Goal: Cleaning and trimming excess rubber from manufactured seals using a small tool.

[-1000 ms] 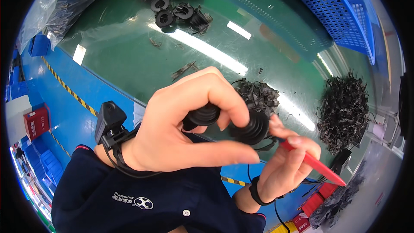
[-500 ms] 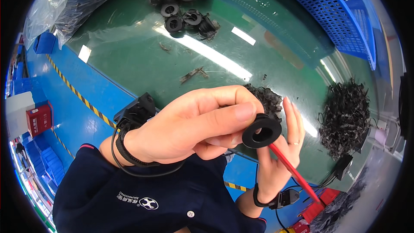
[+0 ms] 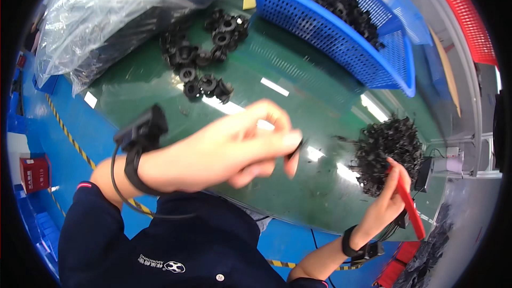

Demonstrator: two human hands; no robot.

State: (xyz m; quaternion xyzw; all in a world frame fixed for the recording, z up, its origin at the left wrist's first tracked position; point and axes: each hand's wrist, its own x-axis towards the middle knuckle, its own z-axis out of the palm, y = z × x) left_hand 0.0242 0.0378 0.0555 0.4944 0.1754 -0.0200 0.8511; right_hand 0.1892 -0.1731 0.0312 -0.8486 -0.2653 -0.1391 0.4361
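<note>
My left hand (image 3: 234, 146), blurred by motion, is raised over the near part of the green table. Its thumb and fingertips pinch a small black piece (image 3: 297, 148); most of it is hidden, so its full shape cannot be made out. On the right, my right hand (image 3: 393, 194) is closed round a long, slim red-handled tool (image 3: 410, 208) that slants down toward the near edge. The fingertips of that hand are at the near side of a heap of curly black scraps (image 3: 389, 146). Any blade on the tool is hidden.
Several black flanged rings (image 3: 205, 56) lie at the far left on the green table (image 3: 256, 176). Behind them is a clear plastic bag (image 3: 133, 10). A blue perforated basket (image 3: 336, 37) full of black pieces stands at the far right. A red bin (image 3: 464, 16) is beyond.
My hands have parted: the left drew back a little to the left, the right moved right to the scrap heap with the red tool. My view has shifted, showing more of the basket.
</note>
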